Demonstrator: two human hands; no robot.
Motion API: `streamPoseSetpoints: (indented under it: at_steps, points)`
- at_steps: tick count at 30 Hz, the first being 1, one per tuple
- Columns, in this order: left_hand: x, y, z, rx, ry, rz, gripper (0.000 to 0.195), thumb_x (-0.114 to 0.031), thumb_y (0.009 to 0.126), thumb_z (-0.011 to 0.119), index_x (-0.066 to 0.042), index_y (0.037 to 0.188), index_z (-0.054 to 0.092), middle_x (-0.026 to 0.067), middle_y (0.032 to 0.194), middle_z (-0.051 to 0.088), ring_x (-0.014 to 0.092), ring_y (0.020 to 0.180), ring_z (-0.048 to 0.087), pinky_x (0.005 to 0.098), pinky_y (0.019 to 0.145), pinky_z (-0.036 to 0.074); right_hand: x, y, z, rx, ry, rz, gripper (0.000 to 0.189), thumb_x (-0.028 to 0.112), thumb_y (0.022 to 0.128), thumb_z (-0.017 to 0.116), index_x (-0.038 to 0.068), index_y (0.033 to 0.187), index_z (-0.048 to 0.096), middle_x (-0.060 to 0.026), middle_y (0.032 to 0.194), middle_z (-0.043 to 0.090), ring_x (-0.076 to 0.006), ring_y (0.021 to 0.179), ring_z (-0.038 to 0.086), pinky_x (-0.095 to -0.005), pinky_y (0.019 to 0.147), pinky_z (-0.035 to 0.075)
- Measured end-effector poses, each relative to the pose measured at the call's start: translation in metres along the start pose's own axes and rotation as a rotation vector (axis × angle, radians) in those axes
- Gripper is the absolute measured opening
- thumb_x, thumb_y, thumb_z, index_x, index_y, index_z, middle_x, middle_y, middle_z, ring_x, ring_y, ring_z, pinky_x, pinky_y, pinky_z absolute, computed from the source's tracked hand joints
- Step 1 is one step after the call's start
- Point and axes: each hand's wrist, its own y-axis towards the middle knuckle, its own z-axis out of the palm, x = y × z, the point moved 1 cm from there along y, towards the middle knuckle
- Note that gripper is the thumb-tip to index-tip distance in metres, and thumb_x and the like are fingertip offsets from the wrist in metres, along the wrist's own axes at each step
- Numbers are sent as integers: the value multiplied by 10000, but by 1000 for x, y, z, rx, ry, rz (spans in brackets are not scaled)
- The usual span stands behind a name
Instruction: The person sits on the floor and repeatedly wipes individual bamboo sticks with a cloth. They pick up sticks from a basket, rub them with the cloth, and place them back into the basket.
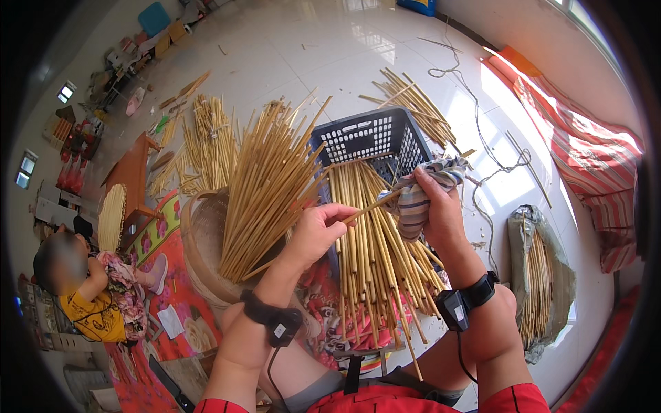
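Observation:
My left hand (323,232) pinches one end of a thin plant stalk (374,205) between thumb and fingers. Wrapped around the stalk's other part is a striped cloth (413,206), which my right hand (439,206) grips. Below both hands, many straight yellow stalks (369,258) lie fanned across a dark plastic crate (356,129), their near ends over a patterned red cloth (356,315). To the left of my hands, a thick bundle of stalks (268,191) leans in a round woven basket (193,242).
More stalks (209,139) lie on the floor beyond the basket, and another pile (418,108) behind the crate. A wrapped stalk bundle (539,279) and a rope (477,124) are at right. A person (95,299) sits at left near a wooden stool (131,175).

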Motion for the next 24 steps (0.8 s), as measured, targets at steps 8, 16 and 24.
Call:
streamPoseSetpoints:
  at_steps: [8, 16, 24]
  points:
    - [-2, -12, -44, 308, 193, -259, 233, -154, 982, 472, 1, 1093, 605, -19, 755, 566, 48, 647, 477, 189, 579, 392, 24, 40, -52, -261, 193, -60, 192, 221, 893, 645, 39, 927, 596, -56, 814, 627, -165, 687, 613, -323, 627, 524]
    - [16, -19, -23, 162, 189, -57, 260, -172, 955, 551, -2, 1122, 655, -70, 643, 473, 39, 584, 429, 229, 531, 395, 4, 34, -29, -157, 153, -64, 204, 240, 913, 633, 51, 930, 557, -44, 788, 596, -146, 664, 600, -308, 593, 512]
    - [20, -10, 23, -187, 754, 466, 191, -91, 900, 574, -14, 1057, 651, 171, 844, 656, 326, 699, 629, 348, 622, 486, -62, -20, 29, -58, -4, 153, 260, 207, 891, 664, 35, 1022, 520, -41, 870, 584, -121, 739, 567, -286, 643, 485]
